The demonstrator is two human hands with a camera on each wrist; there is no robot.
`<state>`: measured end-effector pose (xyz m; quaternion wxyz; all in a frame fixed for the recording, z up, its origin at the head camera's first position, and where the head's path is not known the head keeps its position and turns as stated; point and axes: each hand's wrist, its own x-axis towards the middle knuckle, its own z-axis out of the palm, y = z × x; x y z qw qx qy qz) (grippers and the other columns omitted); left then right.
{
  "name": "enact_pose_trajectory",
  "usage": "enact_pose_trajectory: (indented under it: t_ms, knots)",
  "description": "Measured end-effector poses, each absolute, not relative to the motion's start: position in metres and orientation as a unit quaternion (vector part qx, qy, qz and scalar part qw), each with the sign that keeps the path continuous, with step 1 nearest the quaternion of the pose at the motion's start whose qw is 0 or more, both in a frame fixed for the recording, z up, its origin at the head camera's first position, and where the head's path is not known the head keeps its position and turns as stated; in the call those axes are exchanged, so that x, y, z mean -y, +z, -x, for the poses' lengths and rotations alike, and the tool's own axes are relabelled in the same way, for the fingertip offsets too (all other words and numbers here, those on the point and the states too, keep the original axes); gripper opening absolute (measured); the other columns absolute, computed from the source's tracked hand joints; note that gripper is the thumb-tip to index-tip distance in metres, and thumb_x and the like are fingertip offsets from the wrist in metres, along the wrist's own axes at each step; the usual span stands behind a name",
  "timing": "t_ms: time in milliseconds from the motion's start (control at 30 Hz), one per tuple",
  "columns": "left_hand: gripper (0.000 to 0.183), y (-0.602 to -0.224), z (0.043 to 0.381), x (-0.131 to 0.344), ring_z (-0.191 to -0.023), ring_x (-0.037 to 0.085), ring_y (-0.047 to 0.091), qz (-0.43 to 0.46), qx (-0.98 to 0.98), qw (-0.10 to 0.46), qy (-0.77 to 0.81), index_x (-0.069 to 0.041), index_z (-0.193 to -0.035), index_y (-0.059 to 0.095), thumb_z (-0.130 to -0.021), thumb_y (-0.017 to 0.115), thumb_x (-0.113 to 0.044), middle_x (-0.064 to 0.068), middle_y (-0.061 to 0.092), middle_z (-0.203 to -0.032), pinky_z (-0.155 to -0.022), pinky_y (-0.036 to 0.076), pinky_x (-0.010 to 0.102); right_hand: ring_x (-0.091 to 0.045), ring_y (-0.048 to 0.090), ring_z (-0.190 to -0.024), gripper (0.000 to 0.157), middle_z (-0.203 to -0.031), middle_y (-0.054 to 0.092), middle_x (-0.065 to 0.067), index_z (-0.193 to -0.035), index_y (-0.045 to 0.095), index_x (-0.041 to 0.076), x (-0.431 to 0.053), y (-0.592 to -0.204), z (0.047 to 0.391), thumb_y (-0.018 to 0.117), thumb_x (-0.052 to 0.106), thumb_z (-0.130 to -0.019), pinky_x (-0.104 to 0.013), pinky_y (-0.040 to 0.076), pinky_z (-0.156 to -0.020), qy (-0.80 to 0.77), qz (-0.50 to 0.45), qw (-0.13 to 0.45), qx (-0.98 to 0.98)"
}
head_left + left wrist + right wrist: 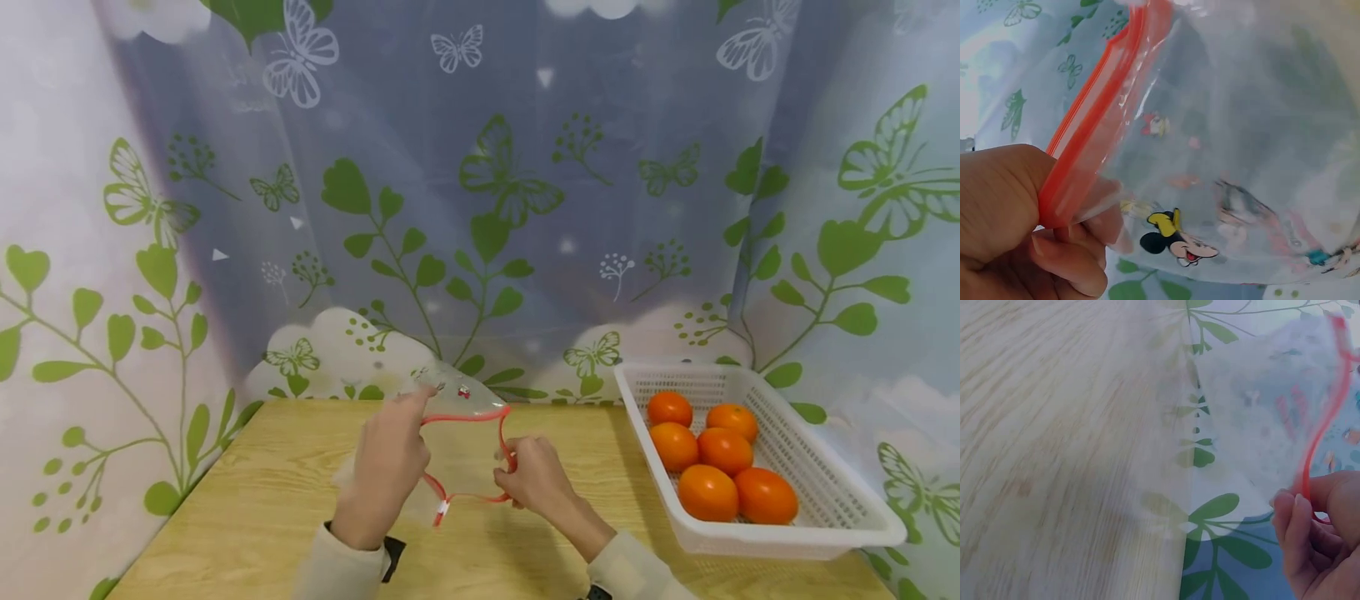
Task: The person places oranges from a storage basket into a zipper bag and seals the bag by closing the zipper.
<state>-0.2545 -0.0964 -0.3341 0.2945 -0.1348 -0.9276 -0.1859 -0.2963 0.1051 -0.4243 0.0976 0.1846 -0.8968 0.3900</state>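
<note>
A clear zip bag (465, 402) with a red zip rim is held up over the table, its mouth spread wide. My left hand (386, 462) grips the rim's left side; in the left wrist view, thumb and fingers of that left hand (1029, 219) pinch a corner of the red strip. Cartoon figures are printed on the bag's film (1197, 156). Opposite, my right hand (540, 475) holds the rim's right side, and the right wrist view has its fingertips (1300, 509) pinching the red edge. A white slider (442, 507) hangs at the rim's near side.
To the right stands a white perforated plastic basket (765, 542) with several oranges (724, 452) in it. The wooden table (247, 500) meets a butterfly-and-leaf printed curtain (420, 200) at the back; similar sheets flank both sides.
</note>
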Motion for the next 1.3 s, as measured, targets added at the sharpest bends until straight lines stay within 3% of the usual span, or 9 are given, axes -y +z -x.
enact_pose_trajectory:
  t_ms: [167, 333, 500, 667, 900, 1067, 1300]
  knots:
    - [0.056, -0.326, 0.247, 0.103, -0.047, 0.009, 0.024, 0.127, 0.918, 0.338, -0.166, -0.007, -0.114, 0.075, -0.076, 0.057, 0.029, 0.010, 0.069, -0.073, -0.047, 0.012, 0.020, -0.004, 0.057, -0.037, 0.007, -0.051, 0.063, -0.001, -0.092, 0.073, 0.000, -0.108, -0.426, 0.297, 0.070, -0.003, -0.086, -0.022, 0.051, -0.040, 0.401, -0.188, 0.087, 0.892]
    - [0.049, -0.325, 0.243, 0.104, -0.045, 0.010, 0.031, 0.120, 0.922, 0.337, -0.151, -0.009, -0.105, 0.079, -0.075, 0.061, 0.025, 0.007, 0.072, -0.085, -0.045, 0.016, 0.020, -0.003, 0.055, -0.037, 0.010, -0.050, 0.061, 0.001, -0.094, 0.073, -0.001, -0.108, -0.424, 0.298, 0.068, -0.003, -0.086, -0.022, 0.050, -0.039, 0.403, -0.195, 0.076, 0.891]
    - [0.036, -0.329, 0.243, 0.100, -0.046, 0.011, 0.033, 0.127, 0.934, 0.296, -0.156, -0.010, -0.101, 0.080, -0.076, 0.070, 0.014, 0.005, 0.065, -0.089, -0.043, 0.021, 0.021, -0.003, 0.054, -0.037, 0.010, -0.050, 0.060, 0.001, -0.098, 0.075, 0.000, -0.109, -0.420, 0.298, 0.070, 0.000, -0.089, -0.021, 0.049, -0.039, 0.401, -0.208, 0.079, 0.889]
    - [0.026, -0.331, 0.245, 0.095, -0.049, 0.008, 0.041, 0.154, 0.937, 0.261, -0.176, -0.008, -0.102, 0.080, -0.080, 0.075, 0.004, 0.005, 0.072, -0.094, -0.044, 0.030, 0.021, -0.003, 0.053, -0.037, 0.009, -0.048, 0.057, 0.001, -0.097, 0.075, 0.000, -0.110, -0.419, 0.298, 0.071, -0.001, -0.089, -0.020, 0.048, -0.039, 0.386, -0.230, 0.078, 0.890]
    - [0.026, -0.327, 0.247, 0.092, -0.054, 0.007, 0.052, 0.201, 0.936, 0.195, -0.212, -0.010, -0.113, 0.077, -0.087, 0.076, -0.006, 0.001, 0.075, -0.081, -0.046, 0.039, 0.023, -0.004, 0.051, -0.037, 0.007, -0.047, 0.058, -0.001, -0.093, 0.076, -0.002, -0.115, -0.419, 0.300, 0.072, -0.002, -0.088, -0.020, 0.045, -0.039, 0.358, -0.247, 0.072, 0.897]
    - [0.021, -0.326, 0.249, 0.092, -0.060, 0.008, 0.061, 0.223, 0.932, 0.126, -0.257, -0.008, -0.116, 0.076, -0.095, 0.072, -0.009, 0.006, 0.078, -0.087, -0.050, 0.045, 0.023, -0.003, 0.049, -0.037, 0.007, -0.045, 0.054, 0.000, -0.091, 0.076, -0.002, -0.118, -0.420, 0.301, 0.071, -0.003, -0.086, -0.018, 0.042, -0.039, 0.342, -0.252, 0.083, 0.901]
    - [0.019, -0.325, 0.253, 0.092, -0.044, 0.009, 0.045, 0.243, 0.908, 0.062, -0.335, -0.004, -0.108, 0.078, -0.099, 0.061, -0.003, 0.009, 0.077, -0.095, -0.046, 0.037, 0.022, 0.002, 0.045, -0.037, 0.006, -0.045, 0.055, 0.002, -0.085, 0.077, 0.004, -0.123, -0.422, 0.303, 0.074, -0.002, -0.084, -0.018, 0.040, -0.040, 0.329, -0.257, 0.103, 0.903]
